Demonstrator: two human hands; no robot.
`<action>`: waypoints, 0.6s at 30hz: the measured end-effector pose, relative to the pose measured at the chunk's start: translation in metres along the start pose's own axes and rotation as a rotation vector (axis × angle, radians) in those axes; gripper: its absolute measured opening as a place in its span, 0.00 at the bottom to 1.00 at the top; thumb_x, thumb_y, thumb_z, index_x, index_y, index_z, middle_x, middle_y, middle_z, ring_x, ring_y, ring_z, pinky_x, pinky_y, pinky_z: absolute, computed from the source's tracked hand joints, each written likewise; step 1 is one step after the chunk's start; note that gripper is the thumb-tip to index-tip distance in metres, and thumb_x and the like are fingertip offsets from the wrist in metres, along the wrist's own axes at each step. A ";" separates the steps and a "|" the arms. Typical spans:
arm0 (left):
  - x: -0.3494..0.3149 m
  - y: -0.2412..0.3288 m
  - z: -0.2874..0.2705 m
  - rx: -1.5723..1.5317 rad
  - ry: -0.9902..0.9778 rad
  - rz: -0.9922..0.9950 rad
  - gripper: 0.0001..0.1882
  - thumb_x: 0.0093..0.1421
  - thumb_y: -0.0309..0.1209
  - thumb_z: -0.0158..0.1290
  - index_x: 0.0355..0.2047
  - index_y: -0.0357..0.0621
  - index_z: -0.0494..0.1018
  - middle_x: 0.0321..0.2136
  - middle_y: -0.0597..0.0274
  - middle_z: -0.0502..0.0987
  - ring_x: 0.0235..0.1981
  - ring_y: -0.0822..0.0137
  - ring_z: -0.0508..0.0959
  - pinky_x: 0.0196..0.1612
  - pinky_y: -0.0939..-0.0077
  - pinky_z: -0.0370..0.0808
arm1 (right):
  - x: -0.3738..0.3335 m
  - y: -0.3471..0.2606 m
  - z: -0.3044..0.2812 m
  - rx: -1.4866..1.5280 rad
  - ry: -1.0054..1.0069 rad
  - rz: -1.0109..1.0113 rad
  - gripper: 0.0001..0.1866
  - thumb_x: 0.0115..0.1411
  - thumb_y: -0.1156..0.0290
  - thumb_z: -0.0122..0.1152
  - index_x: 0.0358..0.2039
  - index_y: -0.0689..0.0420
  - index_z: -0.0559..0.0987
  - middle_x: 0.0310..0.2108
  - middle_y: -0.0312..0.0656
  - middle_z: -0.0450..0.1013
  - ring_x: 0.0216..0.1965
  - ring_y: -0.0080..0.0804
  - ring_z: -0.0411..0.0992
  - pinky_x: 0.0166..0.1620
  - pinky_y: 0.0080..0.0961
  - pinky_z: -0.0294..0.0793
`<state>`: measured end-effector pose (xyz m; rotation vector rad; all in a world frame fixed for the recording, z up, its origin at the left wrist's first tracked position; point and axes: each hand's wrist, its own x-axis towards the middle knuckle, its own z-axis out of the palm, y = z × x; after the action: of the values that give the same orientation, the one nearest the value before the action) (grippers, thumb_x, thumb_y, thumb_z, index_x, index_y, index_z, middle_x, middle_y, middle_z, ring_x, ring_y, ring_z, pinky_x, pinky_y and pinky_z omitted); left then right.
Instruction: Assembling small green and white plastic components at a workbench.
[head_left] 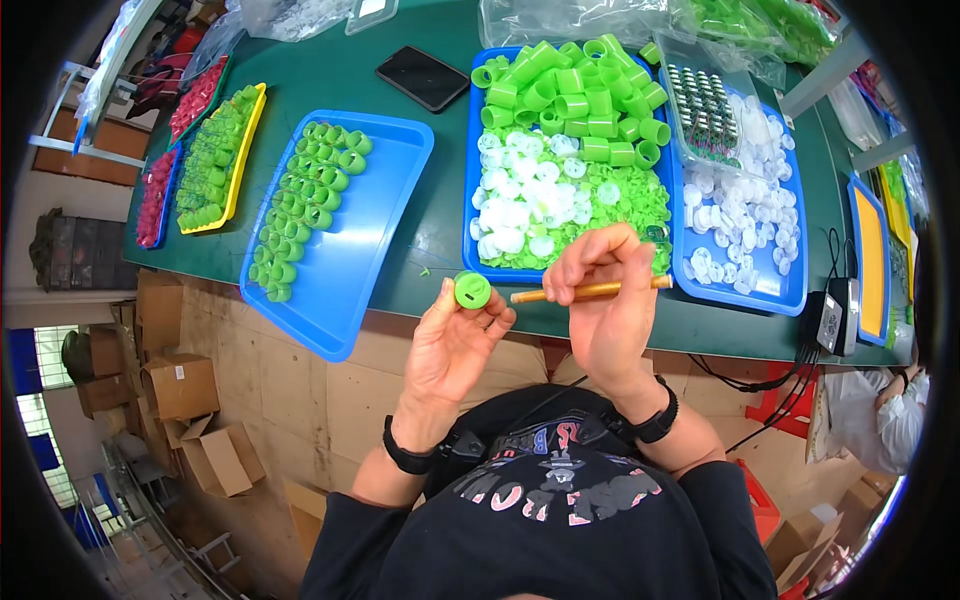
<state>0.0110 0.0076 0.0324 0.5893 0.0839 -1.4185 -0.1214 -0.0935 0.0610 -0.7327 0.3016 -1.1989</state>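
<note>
Between the thumb and fingers of my left hand (450,350) is a round green plastic cap (472,290) with a dark slot in its face. My right hand (612,305) grips a thin yellowish-brown stick (598,289), its tip pointing left toward the cap but apart from it. Just beyond my right hand lies a blue tray (474,190) of green cylinders (570,95), clear white discs (525,190) and small green pieces (628,200). To the left, another blue tray (365,235) carries rows of green caps (300,210) with thin wires.
A black phone (422,78) lies at the back. At right, a blue tray (790,285) holds white discs under a clear box of small circuit parts (703,115). A yellow tray (238,185) stands far left, a small device (835,315) with cables at the right edge. Cardboard boxes (180,385) are on the floor.
</note>
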 end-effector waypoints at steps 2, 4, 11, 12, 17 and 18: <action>0.000 0.001 0.000 -0.007 0.028 -0.011 0.15 0.67 0.42 0.46 0.37 0.43 0.74 0.34 0.60 0.77 0.41 0.65 0.74 0.50 0.61 0.72 | -0.001 0.001 -0.001 -0.045 -0.019 -0.003 0.22 0.71 0.53 0.35 0.32 0.60 0.66 0.24 0.40 0.66 0.23 0.25 0.65 0.30 0.25 0.68; 0.000 0.001 0.000 -0.003 0.037 -0.013 0.15 0.67 0.42 0.46 0.37 0.43 0.74 0.33 0.61 0.77 0.41 0.65 0.74 0.50 0.61 0.72 | -0.004 0.001 -0.002 -0.095 -0.040 -0.014 0.22 0.71 0.53 0.35 0.33 0.60 0.66 0.24 0.40 0.67 0.24 0.24 0.65 0.30 0.24 0.69; -0.001 0.003 -0.002 -0.028 0.032 -0.021 0.14 0.67 0.41 0.47 0.38 0.42 0.72 0.31 0.62 0.75 0.41 0.64 0.75 0.50 0.61 0.72 | -0.006 0.003 0.000 -0.192 -0.078 0.012 0.20 0.71 0.55 0.38 0.32 0.61 0.67 0.23 0.40 0.67 0.22 0.23 0.64 0.28 0.21 0.68; -0.001 0.003 -0.006 -0.031 0.032 -0.017 0.14 0.67 0.41 0.47 0.38 0.42 0.72 0.31 0.62 0.75 0.41 0.64 0.75 0.50 0.61 0.72 | -0.006 0.004 0.000 -0.209 -0.071 0.016 0.20 0.71 0.55 0.38 0.32 0.61 0.67 0.22 0.39 0.67 0.22 0.23 0.64 0.27 0.20 0.68; 0.000 0.005 -0.017 -0.031 -0.010 0.003 0.16 0.67 0.44 0.46 0.41 0.44 0.73 0.36 0.56 0.76 0.42 0.62 0.75 0.51 0.61 0.72 | -0.008 0.010 0.003 -0.209 -0.066 0.068 0.19 0.71 0.58 0.39 0.32 0.60 0.67 0.21 0.38 0.66 0.21 0.21 0.63 0.26 0.18 0.65; -0.001 0.005 -0.016 -0.034 -0.009 0.008 0.16 0.67 0.44 0.46 0.41 0.44 0.73 0.36 0.56 0.76 0.42 0.62 0.75 0.51 0.61 0.72 | -0.008 0.011 0.004 -0.226 -0.054 0.093 0.18 0.71 0.59 0.40 0.32 0.60 0.67 0.21 0.36 0.65 0.21 0.19 0.62 0.25 0.17 0.64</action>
<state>0.0203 0.0155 0.0211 0.5545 0.0990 -1.4094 -0.1141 -0.0835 0.0554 -0.9357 0.4267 -1.0656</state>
